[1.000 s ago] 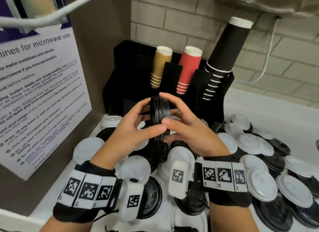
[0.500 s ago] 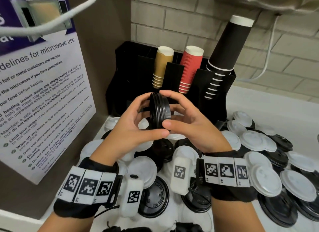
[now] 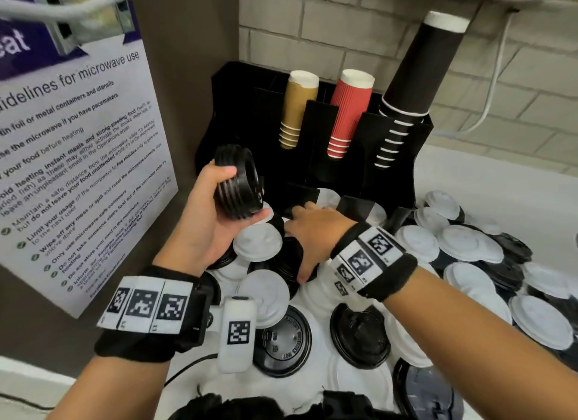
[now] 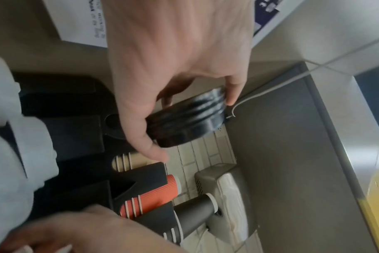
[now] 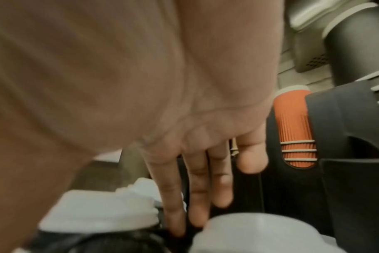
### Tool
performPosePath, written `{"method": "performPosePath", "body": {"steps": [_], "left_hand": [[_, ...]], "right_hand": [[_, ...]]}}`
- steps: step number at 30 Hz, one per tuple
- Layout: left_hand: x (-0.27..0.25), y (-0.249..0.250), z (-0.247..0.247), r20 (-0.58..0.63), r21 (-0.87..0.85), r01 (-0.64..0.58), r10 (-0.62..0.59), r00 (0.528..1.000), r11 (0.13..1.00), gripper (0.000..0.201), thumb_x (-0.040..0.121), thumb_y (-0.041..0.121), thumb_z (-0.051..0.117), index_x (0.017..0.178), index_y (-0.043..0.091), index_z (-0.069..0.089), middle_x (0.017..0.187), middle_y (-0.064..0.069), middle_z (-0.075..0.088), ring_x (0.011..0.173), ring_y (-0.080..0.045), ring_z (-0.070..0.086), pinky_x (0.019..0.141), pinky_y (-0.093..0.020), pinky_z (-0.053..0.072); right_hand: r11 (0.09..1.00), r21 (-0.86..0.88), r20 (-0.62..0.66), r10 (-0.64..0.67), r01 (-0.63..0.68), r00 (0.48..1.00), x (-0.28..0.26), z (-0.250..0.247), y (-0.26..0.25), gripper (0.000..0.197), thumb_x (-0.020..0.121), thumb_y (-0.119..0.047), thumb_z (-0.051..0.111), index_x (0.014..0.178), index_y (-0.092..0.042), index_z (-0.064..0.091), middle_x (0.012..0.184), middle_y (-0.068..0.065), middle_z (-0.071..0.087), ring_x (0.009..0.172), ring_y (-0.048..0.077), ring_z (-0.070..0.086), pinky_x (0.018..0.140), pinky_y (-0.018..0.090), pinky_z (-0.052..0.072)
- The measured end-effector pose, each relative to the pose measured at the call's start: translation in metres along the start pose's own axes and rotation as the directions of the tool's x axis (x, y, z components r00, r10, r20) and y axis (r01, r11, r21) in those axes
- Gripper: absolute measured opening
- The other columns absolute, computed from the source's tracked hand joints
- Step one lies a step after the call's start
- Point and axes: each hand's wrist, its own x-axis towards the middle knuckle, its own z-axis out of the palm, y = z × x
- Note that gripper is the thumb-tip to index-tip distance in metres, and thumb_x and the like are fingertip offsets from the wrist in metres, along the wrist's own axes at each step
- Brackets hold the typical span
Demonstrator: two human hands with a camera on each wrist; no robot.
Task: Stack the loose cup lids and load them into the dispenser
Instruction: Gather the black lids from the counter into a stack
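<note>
My left hand (image 3: 239, 193) grips a short stack of black lids (image 3: 234, 172) on edge, thumb below and fingers over the top, held up in front of the black dispenser (image 3: 316, 129). The left wrist view shows the same black lid stack (image 4: 188, 119) in the left hand (image 4: 193, 109). My right hand (image 3: 298, 241) reaches palm-down into the pile of loose lids, straight fingers (image 5: 175, 214) touching a black lid (image 5: 119, 243) between white lids (image 5: 97, 210). It holds nothing.
Tan (image 3: 297, 107), red (image 3: 347, 113) and black (image 3: 416, 75) cup stacks stand in the dispenser. Several loose white (image 3: 463, 244) and black (image 3: 283, 338) lids cover the counter, spreading right. A microwave poster (image 3: 78, 157) lines the wall on the left.
My right hand let go of the black lid stack and dropped to the loose pile. The left hand carried the stack up and to the left alone.
</note>
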Motion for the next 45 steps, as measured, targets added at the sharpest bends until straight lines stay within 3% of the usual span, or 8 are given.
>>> {"method": "performPosePath", "body": {"steps": [8, 13, 18, 25, 32, 36, 40, 45], "left_hand": [[0.002, -0.003, -0.006, -0.111, -0.110, 0.080, -0.092, 0.990, 0.991, 0.047, 0.073, 0.048, 0.060, 0.102, 0.011, 0.067, 0.101, -0.013, 0.071, 0.098, -0.035, 0.070, 0.067, -0.038, 0.058], [0.003, -0.005, -0.008, -0.142, -0.154, 0.065, -0.087, 0.986, 0.986, 0.043, 0.071, 0.039, 0.067, 0.104, 0.012, 0.061, 0.108, -0.013, 0.062, 0.107, -0.038, 0.064, 0.072, -0.044, 0.059], [0.006, -0.011, -0.007, -0.133, -0.137, 0.060, -0.079, 0.988, 0.989, 0.039, 0.074, 0.039, 0.064, 0.102, 0.013, 0.059, 0.104, -0.011, 0.061, 0.106, -0.035, 0.060, 0.072, -0.043, 0.060], [0.011, -0.013, -0.009, -0.120, -0.095, 0.058, -0.069, 0.990, 0.994, 0.034, 0.071, 0.044, 0.065, 0.092, 0.018, 0.067, 0.095, -0.005, 0.066, 0.103, -0.028, 0.061, 0.071, -0.037, 0.059], [0.009, -0.013, -0.005, -0.025, 0.004, 0.032, -0.031, 0.999, 0.999, 0.027, 0.080, 0.042, 0.058, 0.066, 0.026, 0.073, 0.077, 0.001, 0.064, 0.078, -0.017, 0.060, 0.071, -0.031, 0.048], [0.005, -0.016, 0.002, 0.062, 0.060, 0.036, -0.040, 0.997, 0.998, 0.028, 0.086, 0.040, 0.054, 0.090, 0.024, 0.077, 0.096, -0.002, 0.073, 0.090, -0.016, 0.069, 0.084, -0.036, 0.052], [0.002, -0.014, 0.008, 0.047, 0.086, 0.071, -0.075, 0.996, 0.994, 0.060, 0.081, 0.044, 0.059, 0.131, 0.010, 0.057, 0.126, -0.014, 0.066, 0.116, -0.026, 0.064, 0.091, -0.039, 0.055], [0.001, -0.012, 0.011, 0.024, 0.095, 0.056, -0.059, 0.998, 0.994, 0.065, 0.084, 0.047, 0.053, 0.138, 0.011, 0.051, 0.130, -0.016, 0.062, 0.120, -0.030, 0.061, 0.104, -0.051, 0.042]], "right_hand": [[0.995, 0.092, -0.060, -0.018, 0.023, 0.998, 0.005, -0.001, 0.011, 0.085, 0.065, -0.054, 0.079, 0.134, -0.019, 0.045, 0.129, 0.002, 0.040, 0.120, 0.023, 0.034, 0.090, 0.035, 0.038], [0.885, 0.458, -0.214, 0.020, 0.082, 0.977, -0.001, -0.004, 0.035, 0.064, 0.068, -0.037, 0.080, 0.120, -0.020, 0.047, 0.114, -0.002, 0.059, 0.112, 0.020, 0.049, 0.088, 0.034, 0.042], [0.961, 0.277, -0.023, -0.004, 0.010, 1.000, 0.007, 0.008, 0.026, 0.106, 0.057, -0.056, 0.084, 0.143, -0.033, 0.025, 0.137, 0.001, 0.042, 0.128, 0.026, 0.030, 0.107, 0.048, 0.030], [0.966, 0.249, -0.095, -0.052, 0.074, 0.994, 0.014, 0.016, 0.016, 0.089, 0.065, -0.047, 0.078, 0.137, -0.024, 0.031, 0.118, -0.002, 0.053, 0.115, 0.022, 0.032, 0.088, 0.041, 0.023], [0.680, 0.688, -0.376, 0.036, 0.253, 0.926, -0.011, -0.009, 0.052, 0.076, 0.068, -0.019, 0.081, 0.127, -0.024, 0.033, 0.111, 0.005, 0.053, 0.096, 0.024, 0.058, 0.077, 0.035, 0.053], [0.349, 0.813, -0.499, 0.006, 0.466, 0.866, -0.023, -0.017, 0.041, 0.071, 0.073, -0.003, 0.078, 0.126, -0.025, 0.035, 0.116, 0.005, 0.054, 0.097, 0.016, 0.063, 0.073, 0.025, 0.056], [0.313, 0.768, -0.581, -0.029, 0.559, 0.814, -0.024, -0.021, 0.024, 0.070, 0.071, -0.002, 0.078, 0.127, -0.023, 0.043, 0.115, -0.001, 0.052, 0.098, 0.007, 0.061, 0.072, 0.016, 0.050], [0.296, 0.752, -0.622, 0.022, 0.589, 0.782, -0.024, -0.021, 0.014, 0.069, 0.070, -0.003, 0.081, 0.127, -0.018, 0.044, 0.111, -0.001, 0.051, 0.098, 0.018, 0.062, 0.071, 0.023, 0.054]]}}
